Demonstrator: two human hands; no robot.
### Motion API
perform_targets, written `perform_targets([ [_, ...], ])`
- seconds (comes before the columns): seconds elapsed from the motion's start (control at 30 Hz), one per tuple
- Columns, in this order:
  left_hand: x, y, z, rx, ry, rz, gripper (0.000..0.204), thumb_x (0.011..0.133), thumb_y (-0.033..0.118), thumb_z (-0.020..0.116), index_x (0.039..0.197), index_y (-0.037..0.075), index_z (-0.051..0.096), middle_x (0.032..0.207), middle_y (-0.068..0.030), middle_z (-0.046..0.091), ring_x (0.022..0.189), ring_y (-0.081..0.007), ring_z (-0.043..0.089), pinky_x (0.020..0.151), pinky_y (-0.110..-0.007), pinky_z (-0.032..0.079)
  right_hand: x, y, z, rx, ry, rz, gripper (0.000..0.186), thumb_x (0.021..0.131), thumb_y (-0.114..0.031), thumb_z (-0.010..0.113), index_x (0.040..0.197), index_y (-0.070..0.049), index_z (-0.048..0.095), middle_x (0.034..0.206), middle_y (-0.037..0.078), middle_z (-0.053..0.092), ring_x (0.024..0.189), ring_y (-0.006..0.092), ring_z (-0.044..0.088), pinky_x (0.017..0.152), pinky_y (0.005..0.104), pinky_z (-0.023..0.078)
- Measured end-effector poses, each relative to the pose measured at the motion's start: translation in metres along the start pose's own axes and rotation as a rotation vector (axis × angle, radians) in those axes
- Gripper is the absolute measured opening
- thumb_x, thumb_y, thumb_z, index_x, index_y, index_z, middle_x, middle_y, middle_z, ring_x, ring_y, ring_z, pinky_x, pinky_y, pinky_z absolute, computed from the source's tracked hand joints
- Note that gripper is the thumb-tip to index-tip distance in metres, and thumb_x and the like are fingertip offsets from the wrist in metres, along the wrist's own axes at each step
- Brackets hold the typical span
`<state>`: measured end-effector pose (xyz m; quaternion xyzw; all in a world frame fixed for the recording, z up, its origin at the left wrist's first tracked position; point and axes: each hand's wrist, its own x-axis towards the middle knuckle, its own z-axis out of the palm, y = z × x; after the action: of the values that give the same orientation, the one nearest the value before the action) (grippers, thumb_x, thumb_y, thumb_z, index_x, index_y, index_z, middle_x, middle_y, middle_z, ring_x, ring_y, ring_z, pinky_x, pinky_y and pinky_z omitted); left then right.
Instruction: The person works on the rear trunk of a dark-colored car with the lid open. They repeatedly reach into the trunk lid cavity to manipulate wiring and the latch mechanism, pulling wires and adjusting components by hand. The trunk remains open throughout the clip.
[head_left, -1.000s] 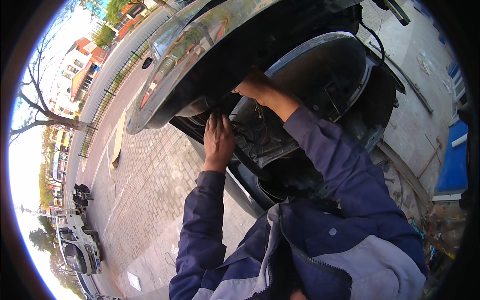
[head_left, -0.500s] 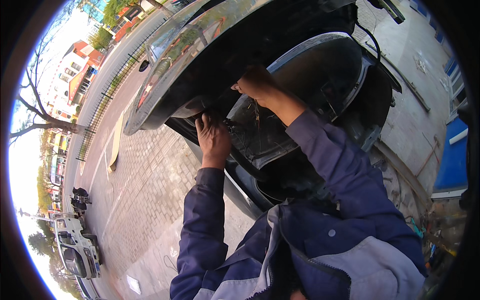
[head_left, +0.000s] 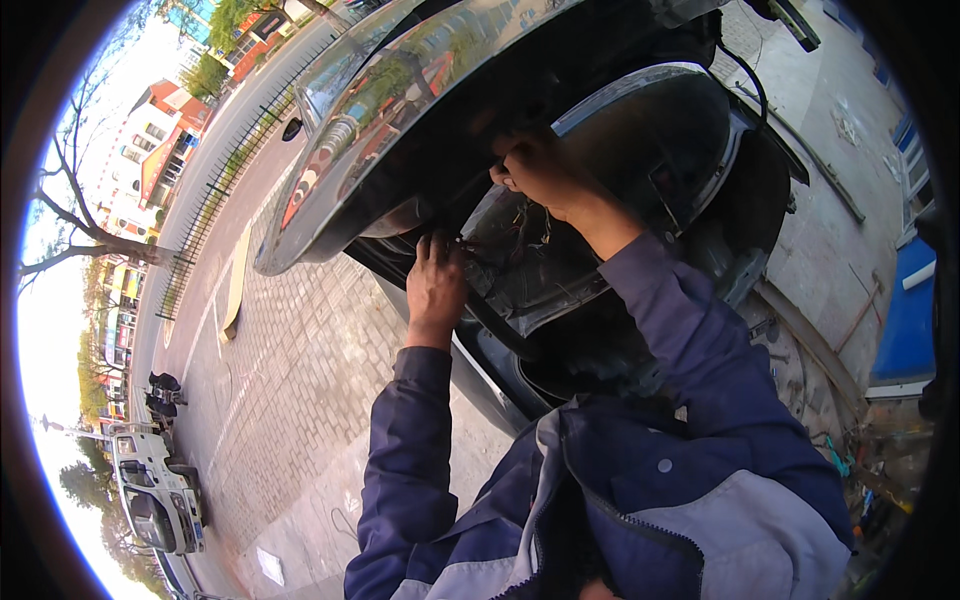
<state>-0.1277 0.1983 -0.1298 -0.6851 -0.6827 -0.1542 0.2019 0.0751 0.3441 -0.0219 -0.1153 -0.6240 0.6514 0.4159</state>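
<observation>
A dark, glossy lid (head_left: 400, 85) of a vehicle stands raised in front of me, over an open compartment (head_left: 540, 290). My left hand (head_left: 437, 290) is at the lid's lower left edge. Its fingers curl inward beside dark wiring, and what they pinch is hidden. Farther right, my right hand (head_left: 545, 178) is closed against the lid's shadowed underside. Its thumb and forefinger press together, with anything between them too small to name. Loose thin wires (head_left: 530, 222) hang just below the right hand.
Brick paving (head_left: 300, 370) lies to the left, with a white vehicle (head_left: 155, 490) parked on it. Beyond is a metal fence (head_left: 200, 215). On the right are a long bar (head_left: 820, 170) on the concrete, a blue panel (head_left: 905, 320) and cluttered tools (head_left: 870, 480).
My right hand has shifted slightly right and down along the lid's underside. My left hand has moved a little right, its fingers nearer the wiring. The whole view has shifted slightly.
</observation>
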Motion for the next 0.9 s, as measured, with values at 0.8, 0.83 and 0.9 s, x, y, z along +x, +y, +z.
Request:
perform_targets([
  [0.8,0.010,0.012,0.020,-0.122,0.128,-0.360,0.014,0.097,0.018,0.072,0.105,0.007,0.068,0.102,-0.0164,0.069,0.103,-0.0406,0.067,0.090,-0.051,0.053,-0.043,0.077,-0.006,-0.391,0.098,-0.107,0.031,0.110,-0.029,0.067,0.097,-0.002,0.059,0.069,0.012,0.065,0.061,0.0233,0.064,0.061,0.0390,0.050],
  [0.83,0.011,0.011,0.022,-0.122,0.126,-0.352,0.014,0.097,0.017,0.071,0.106,0.007,0.068,0.103,-0.0163,0.069,0.103,-0.0406,0.067,0.090,-0.051,0.053,-0.045,0.079,-0.004,-0.387,0.108,-0.080,0.030,0.110,-0.028,0.068,0.097,-0.002,0.059,0.069,0.015,0.065,0.061,0.0260,0.066,0.059,0.0403,0.050],
  [0.9,0.015,0.006,0.024,-0.106,0.144,-0.378,0.016,0.096,0.019,0.072,0.105,0.006,0.068,0.106,-0.0169,0.070,0.103,-0.0405,0.067,0.091,-0.051,0.053,-0.049,0.081,-0.003,-0.416,0.125,-0.125,0.029,0.109,-0.026,0.069,0.097,-0.001,0.059,0.069,0.017,0.065,0.062,0.0264,0.068,0.059,0.0416,0.049],
])
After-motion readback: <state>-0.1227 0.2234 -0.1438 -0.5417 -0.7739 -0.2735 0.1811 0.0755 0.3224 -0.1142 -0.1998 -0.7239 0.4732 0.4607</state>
